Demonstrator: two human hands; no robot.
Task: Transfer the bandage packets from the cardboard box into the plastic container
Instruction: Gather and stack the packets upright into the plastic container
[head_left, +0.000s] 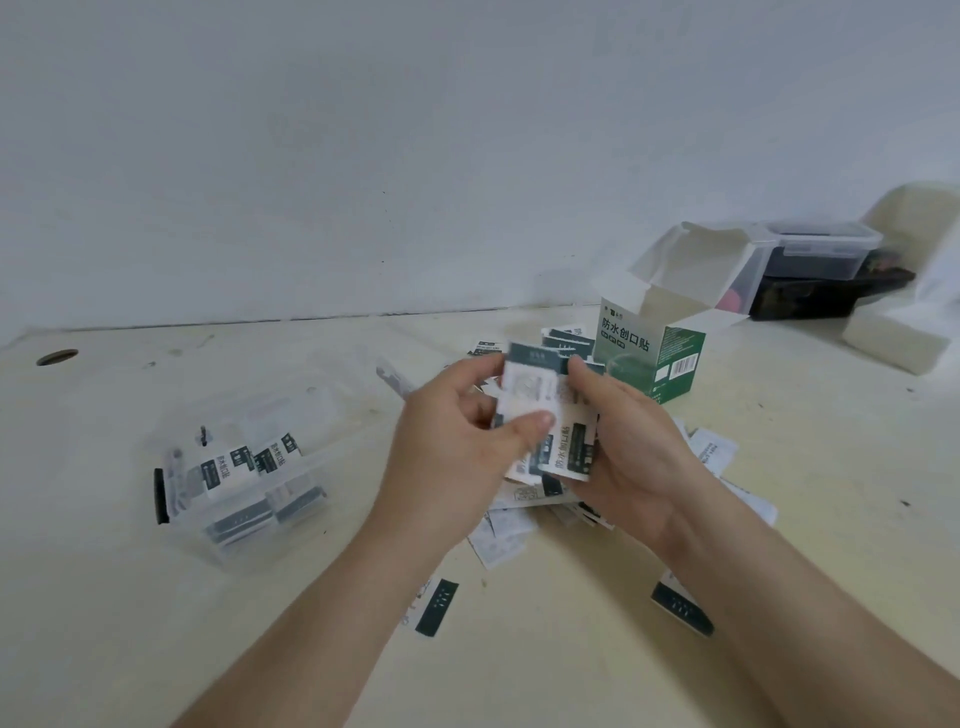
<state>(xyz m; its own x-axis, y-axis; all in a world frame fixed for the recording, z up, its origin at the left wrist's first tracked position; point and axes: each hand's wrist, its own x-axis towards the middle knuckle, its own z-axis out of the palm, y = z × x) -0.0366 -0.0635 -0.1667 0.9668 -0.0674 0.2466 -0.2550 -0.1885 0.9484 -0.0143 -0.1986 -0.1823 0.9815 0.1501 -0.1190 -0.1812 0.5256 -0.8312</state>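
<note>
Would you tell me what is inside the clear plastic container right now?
The plastic container holds several bandage packets, some upright, some flat. How many lie beneath is hidden by those on top.

packet print (540, 395) blurred, forearms (322, 639) cropped

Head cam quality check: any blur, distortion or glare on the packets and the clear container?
Head view: soft overall, with motion blur on the packets held between left hand and right hand; print on the cardboard box stays legible. Wide-angle bowing along the table back edge. Flat, even light, faint shadows, no hard glare; the plastic container walls look hazy.
</note>
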